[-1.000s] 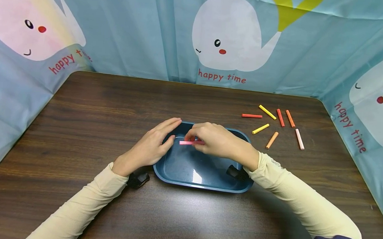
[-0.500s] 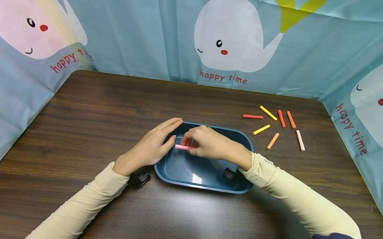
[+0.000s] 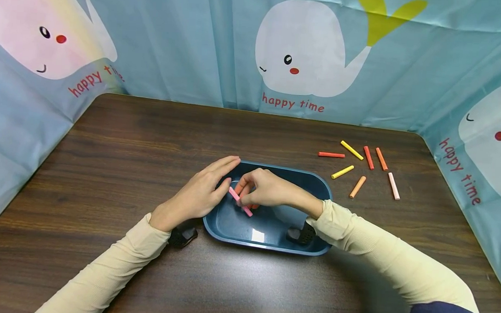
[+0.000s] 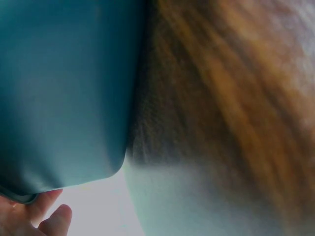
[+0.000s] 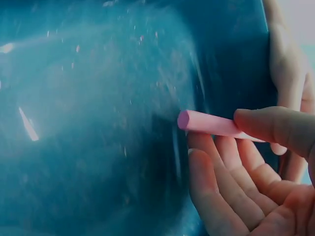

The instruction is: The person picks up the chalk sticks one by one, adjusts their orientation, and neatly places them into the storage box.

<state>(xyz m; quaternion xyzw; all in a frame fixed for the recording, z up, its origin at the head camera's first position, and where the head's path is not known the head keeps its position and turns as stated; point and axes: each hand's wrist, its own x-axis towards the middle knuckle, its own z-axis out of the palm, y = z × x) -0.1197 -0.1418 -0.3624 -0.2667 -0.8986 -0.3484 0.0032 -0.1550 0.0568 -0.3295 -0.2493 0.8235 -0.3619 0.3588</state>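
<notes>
A pink chalk stick slants over the left part of a dark blue tray, pinched by my right hand. Seen from the right wrist, the thumb lies on top of the chalk with the fingers curled beneath, one end sticking out towards the tray floor. My left hand holds the tray's left end, its thumb over the rim and its long fingers reaching to the far left corner. Part of that hand shows by the tray wall in the left wrist view.
Several chalk sticks lie loose on the wooden table right of the tray: a red one, a yellow one, an orange one and a pale pink one among them. A whale-print curtain borders the table.
My right hand has shifted slightly left and down with the chalk, which has turned from lying level to slanting down to the right. The left hand stays at the tray.
</notes>
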